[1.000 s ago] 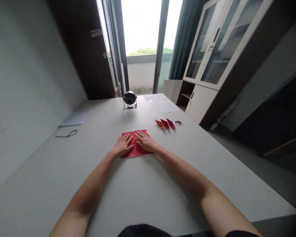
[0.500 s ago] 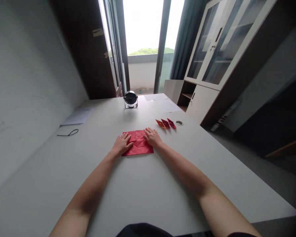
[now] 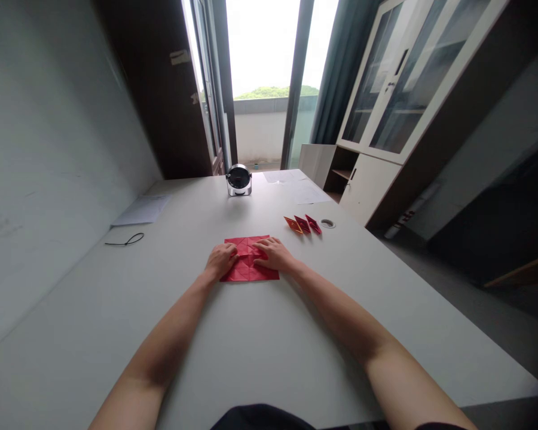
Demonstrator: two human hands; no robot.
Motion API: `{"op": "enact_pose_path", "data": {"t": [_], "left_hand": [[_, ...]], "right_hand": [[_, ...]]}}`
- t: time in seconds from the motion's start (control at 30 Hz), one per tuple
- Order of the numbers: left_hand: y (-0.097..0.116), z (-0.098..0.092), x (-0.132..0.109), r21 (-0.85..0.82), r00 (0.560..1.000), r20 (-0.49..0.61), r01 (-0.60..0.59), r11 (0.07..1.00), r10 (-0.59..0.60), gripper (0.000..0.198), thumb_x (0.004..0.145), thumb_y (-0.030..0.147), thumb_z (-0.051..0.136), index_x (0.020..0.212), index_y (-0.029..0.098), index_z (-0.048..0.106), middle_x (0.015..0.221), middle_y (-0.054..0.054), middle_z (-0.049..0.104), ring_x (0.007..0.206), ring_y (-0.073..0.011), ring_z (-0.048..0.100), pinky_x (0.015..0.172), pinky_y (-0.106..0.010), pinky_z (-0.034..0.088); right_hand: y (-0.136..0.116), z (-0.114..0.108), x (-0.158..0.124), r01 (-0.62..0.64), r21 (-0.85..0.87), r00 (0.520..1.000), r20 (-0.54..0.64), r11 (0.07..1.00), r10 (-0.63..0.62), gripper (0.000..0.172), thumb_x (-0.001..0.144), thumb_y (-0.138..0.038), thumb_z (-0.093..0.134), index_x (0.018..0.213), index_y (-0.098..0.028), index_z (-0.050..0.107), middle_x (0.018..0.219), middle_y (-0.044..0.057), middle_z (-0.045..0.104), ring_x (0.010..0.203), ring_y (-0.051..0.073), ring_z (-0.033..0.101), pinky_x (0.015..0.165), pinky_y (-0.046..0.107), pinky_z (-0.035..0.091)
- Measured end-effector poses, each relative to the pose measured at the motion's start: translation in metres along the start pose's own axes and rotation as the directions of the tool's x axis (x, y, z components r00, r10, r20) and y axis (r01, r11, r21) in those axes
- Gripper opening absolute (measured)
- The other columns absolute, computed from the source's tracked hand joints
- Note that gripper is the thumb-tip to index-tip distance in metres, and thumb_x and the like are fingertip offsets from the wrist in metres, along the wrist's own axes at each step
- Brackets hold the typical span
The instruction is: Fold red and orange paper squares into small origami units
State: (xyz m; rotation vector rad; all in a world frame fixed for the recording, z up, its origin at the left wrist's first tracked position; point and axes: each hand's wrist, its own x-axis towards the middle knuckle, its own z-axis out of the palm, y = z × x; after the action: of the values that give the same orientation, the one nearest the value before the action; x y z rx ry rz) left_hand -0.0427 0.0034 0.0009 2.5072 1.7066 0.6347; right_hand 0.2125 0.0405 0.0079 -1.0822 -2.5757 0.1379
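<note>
A creased red sheet of paper [image 3: 247, 272] lies on the white table in front of me, its surface crossed by many fold lines. My left hand [image 3: 220, 260] is on its left part, fingers curled and drawn together with the thumb, seemingly pinching a bit of the paper. Across the right part rests my right hand [image 3: 272, 253], open, with its fingers stretched toward the sheet's middle and the thumb apart. Beyond it to the right stand folded paper pieces, one orange piece [image 3: 293, 225] and two red pieces [image 3: 312, 224], side by side.
Right of the folded pieces is a round cable hole [image 3: 328, 223]. At the back stands a round black-and-silver device [image 3: 239, 180]. Flat papers [image 3: 143, 210] and a black cable tie [image 3: 125, 240] lie at the left, by the wall. More sheets [image 3: 307, 194] lie at the back right.
My left hand's fingers have curled in from lying flat. My right hand has slid left over the paper toward the middle. The view has shifted slightly.
</note>
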Motion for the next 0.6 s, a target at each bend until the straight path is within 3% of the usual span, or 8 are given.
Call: {"op": "enact_pose_path", "data": {"t": [0.17, 0.4, 0.6], "left_hand": [[-0.0015, -0.0006, -0.0004, -0.017, 1.000, -0.020, 0.002, 1.000, -0.002, 0.014, 0.094, 0.028, 0.049, 0.096, 0.023, 0.062, 0.107, -0.007, 0.066, 0.099, -0.0215, 0.061, 0.094, -0.036, 0.044], [-0.0050, -0.0042, -0.0008, -0.125, 1.000, -0.003, -0.021, 0.992, 0.021, 0.030, 0.085, 0.043, 0.064, 0.109, 0.025, 0.063, 0.122, -0.006, 0.063, 0.114, -0.0254, 0.056, 0.101, -0.039, 0.043], [-0.0083, -0.0022, 0.0011, -0.142, 0.999, -0.011, -0.034, 0.989, 0.033, 0.017, 0.085, 0.037, 0.064, 0.096, 0.024, 0.067, 0.112, -0.006, 0.065, 0.107, -0.0243, 0.057, 0.098, -0.039, 0.044]], "right_hand": [[0.0008, 0.0022, 0.0002, 0.014, -0.002, 1.000, -0.006, 1.000, -0.014, 0.052, 0.086, -0.056, 0.064, 0.130, -0.027, 0.061, 0.131, 0.009, 0.060, 0.121, 0.028, 0.051, 0.106, 0.042, 0.035], [0.0010, 0.0008, 0.0007, 0.015, -0.020, 1.000, -0.004, 1.000, -0.015, 0.049, 0.088, -0.057, 0.062, 0.126, -0.026, 0.063, 0.126, 0.010, 0.061, 0.117, 0.027, 0.052, 0.102, 0.041, 0.035], [-0.0011, 0.0014, 0.0011, 0.029, -0.013, 0.999, -0.026, 0.999, -0.030, 0.039, 0.089, -0.054, 0.062, 0.116, -0.025, 0.067, 0.119, 0.010, 0.063, 0.113, 0.026, 0.052, 0.097, 0.038, 0.036]]}}
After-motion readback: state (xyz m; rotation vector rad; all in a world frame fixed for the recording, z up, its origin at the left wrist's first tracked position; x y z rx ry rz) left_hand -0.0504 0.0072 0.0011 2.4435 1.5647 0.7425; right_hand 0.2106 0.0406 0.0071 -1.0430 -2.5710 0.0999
